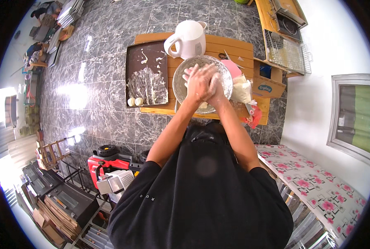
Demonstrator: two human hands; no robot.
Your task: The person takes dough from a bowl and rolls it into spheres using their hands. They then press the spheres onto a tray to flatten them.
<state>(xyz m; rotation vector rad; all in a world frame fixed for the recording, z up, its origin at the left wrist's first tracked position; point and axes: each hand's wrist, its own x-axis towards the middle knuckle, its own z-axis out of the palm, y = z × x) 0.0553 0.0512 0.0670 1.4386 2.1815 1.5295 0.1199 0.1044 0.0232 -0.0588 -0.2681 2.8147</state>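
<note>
My left hand (197, 84) and my right hand (214, 86), both dusted white, are pressed together over a large metal bowl (179, 79) with white powder inside. Whatever lies between the palms is hidden. Left of the bowl, two pale balls (134, 101) sit at the front of a dark tray (146, 45) smeared with white residue. Behind the bowl stands a white kettle (187, 38), with scissors (234, 62) to its right. A pink round item (232, 67) and a bag of pale powder (243, 91) are beside the bowl on the wooden table (226, 43).
A cardboard box (268, 91) sits at the table's right. Beyond are a bench with a wire rack (282, 50) and a flowered surface (305, 178). A red machine (106, 166) and black shelving (69, 199) are lower left. Two people (33, 52) work far left on the tiled floor (98, 62).
</note>
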